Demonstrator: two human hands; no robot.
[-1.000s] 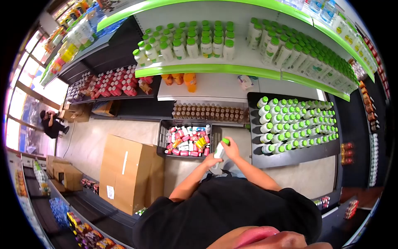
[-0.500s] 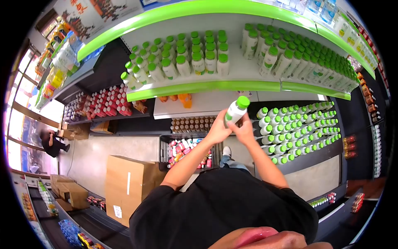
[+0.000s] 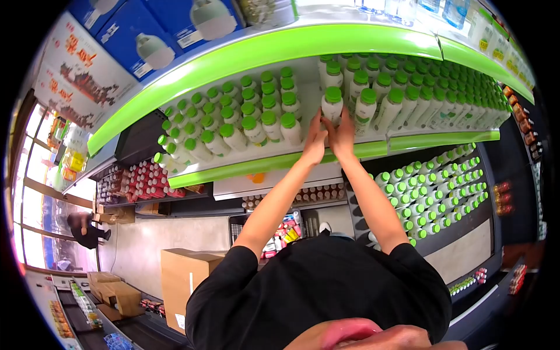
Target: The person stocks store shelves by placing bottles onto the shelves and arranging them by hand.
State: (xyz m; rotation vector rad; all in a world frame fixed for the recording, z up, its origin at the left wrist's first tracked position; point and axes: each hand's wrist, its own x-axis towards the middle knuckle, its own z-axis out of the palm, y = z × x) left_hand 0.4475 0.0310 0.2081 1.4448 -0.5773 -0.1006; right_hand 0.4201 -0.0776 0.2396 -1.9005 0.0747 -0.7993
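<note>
A white bottle with a green cap (image 3: 332, 104) stands upright at the front of the green-edged shelf (image 3: 280, 153), held between both hands. My left hand (image 3: 315, 143) is closed round its left side, and my right hand (image 3: 342, 135) is closed round its right side. Directly behind it is another green-capped bottle (image 3: 333, 76). Rows of similar bottles (image 3: 366, 109) stand close on the right. A gap of bare shelf separates the held bottle from the group of bottles (image 3: 269, 125) on the left.
Below the shelf, a dark rack (image 3: 461, 228) carries more green-capped bottles. A black crate (image 3: 235, 226) of mixed bottles is on the floor beside a large cardboard box (image 3: 181, 277). Another person (image 3: 86, 231) is at the far left.
Both hands have moved up and forward with the bottle, from above the crate to the shelf. The view has come closer to the shelf.
</note>
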